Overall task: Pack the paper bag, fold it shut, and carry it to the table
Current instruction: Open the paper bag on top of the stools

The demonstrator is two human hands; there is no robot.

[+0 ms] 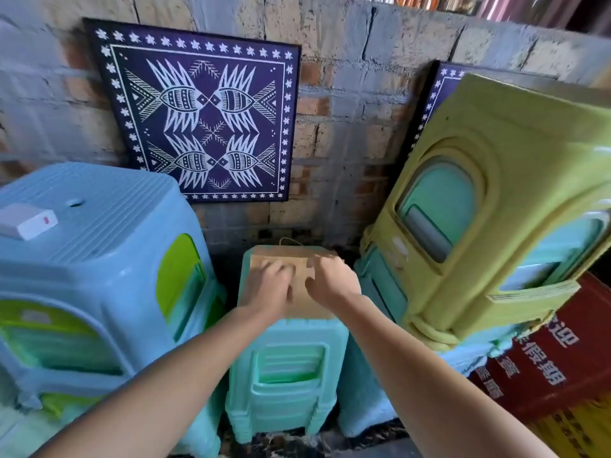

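Observation:
A brown paper bag [302, 292] lies flat on top of a stack of mint-green plastic stools [287, 368] in the middle of the head view. Its string handle shows at the far edge. My left hand [269, 285] presses palm-down on the bag's left half with its fingers spread. On the bag's right half rests my right hand [332, 282], with its fingers curled over the paper. What the bag holds is hidden.
A tall blue stool stack [99, 259] stands at the left with a small white box [28, 221] on top. Yellow-green stools [496, 209] lean at the right above a red sign [545, 355]. A brick wall with a purple fish picture [201, 110] is behind.

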